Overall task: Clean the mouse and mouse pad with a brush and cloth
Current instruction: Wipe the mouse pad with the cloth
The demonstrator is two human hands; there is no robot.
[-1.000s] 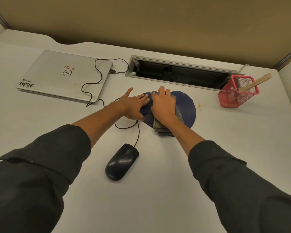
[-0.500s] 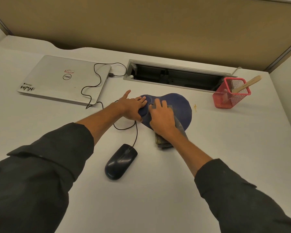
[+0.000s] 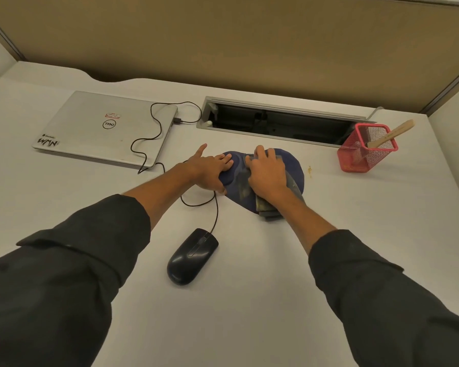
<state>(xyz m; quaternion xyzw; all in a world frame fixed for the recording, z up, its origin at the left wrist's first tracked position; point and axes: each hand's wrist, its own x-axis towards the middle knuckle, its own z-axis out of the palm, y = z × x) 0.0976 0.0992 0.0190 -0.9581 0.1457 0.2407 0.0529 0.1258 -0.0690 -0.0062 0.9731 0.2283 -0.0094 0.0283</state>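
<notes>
1. White desk (image 3: 249,313), tan partition behind.
2. Mouse pad (image 3: 297,168) at 12 o'clock; left hand (image 3: 210,170) flat, pinning its 9 o'clock edge.
3. Right hand (image 3: 268,173) presses cloth (image 3: 269,207) onto pad, fingers loosely bent.
4. Mouse (image 3: 191,256) at 6 o'clock of the left hand, nearer that hand; brush (image 3: 390,133) in pink holder (image 3: 355,160), 2 o'clock.

Probably an office cubicle, tan partition panel (image 3: 223,35), white desk (image 3: 249,313), cable slot (image 3: 281,123), closed laptop (image 3: 96,128)

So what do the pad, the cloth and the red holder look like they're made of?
Pad: matte dark blue, probably fabric over foam, with a raised cushion. Cloth: soft folded textile, grey and stained, layers showing at its edge. Holder: red mesh, likely painted metal; you can see through it.
</notes>
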